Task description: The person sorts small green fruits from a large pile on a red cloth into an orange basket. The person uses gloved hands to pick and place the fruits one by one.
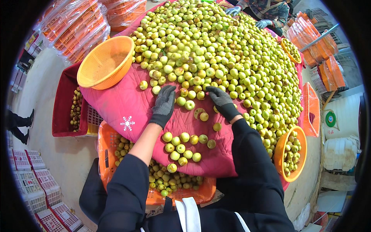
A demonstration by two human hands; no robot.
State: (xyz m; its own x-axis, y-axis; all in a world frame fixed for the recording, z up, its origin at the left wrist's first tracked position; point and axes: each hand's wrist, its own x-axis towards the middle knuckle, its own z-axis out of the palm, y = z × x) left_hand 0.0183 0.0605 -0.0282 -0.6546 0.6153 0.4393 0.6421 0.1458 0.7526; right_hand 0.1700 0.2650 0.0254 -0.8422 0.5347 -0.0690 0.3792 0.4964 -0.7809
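A large heap of round green fruits, which look like jujubes, covers most of a padded red quilt. My left hand, in a dark grey knit glove, is at the heap's near edge, palm inward, with nothing seen in it. Opposite it, my right hand wears a matching glove, its fingers bent beside the fruits. Several loose fruits are between the hands. Nearer to me, a smaller group of fruits is spread over the quilt. Both palms are mostly hidden.
An orange plastic crate with fruits stands below the quilt's near edge. At left is an orange basket; another basket holds fruits at right. Across the heap are a co-worker's gloved hands. Wrapped orange crates are stacked beyond.
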